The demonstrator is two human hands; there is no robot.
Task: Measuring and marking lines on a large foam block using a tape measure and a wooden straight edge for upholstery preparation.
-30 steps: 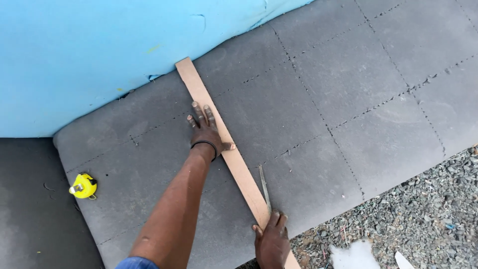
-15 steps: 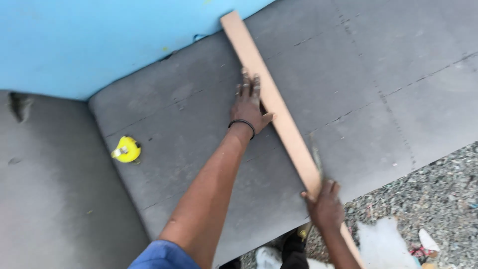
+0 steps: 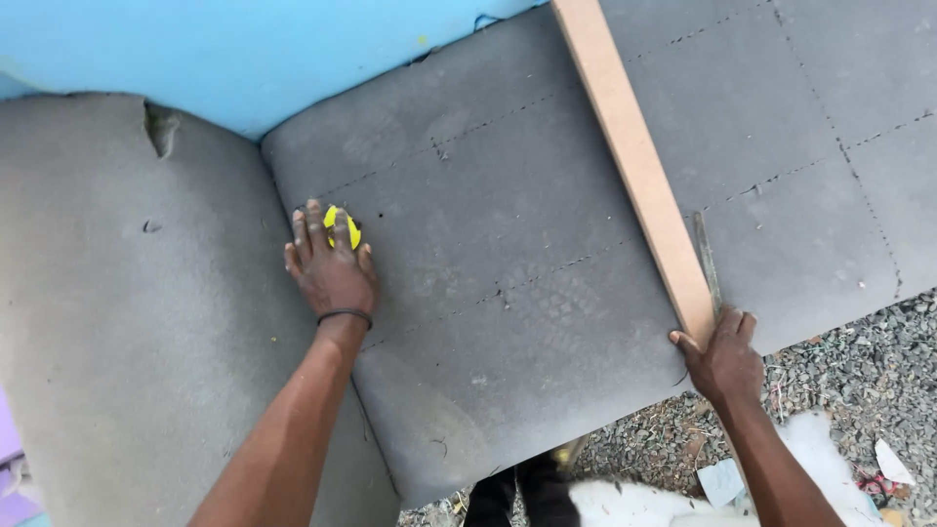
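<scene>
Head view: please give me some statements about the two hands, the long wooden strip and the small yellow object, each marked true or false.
1. The left hand lies on the small yellow tape measure. True.
2. The right hand rests on the blue foam. False: it grips the near end of the long wooden strip.
3. The strip lies on the grey foam sheet. True.
4. The left wrist is bare. False: it wears a thin dark band.
5. Gravel shows beside the sheet. True.

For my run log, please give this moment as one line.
left hand: on yellow tape measure | right hand: holds wooden strip and blade | surface: grey foam sheet
</scene>
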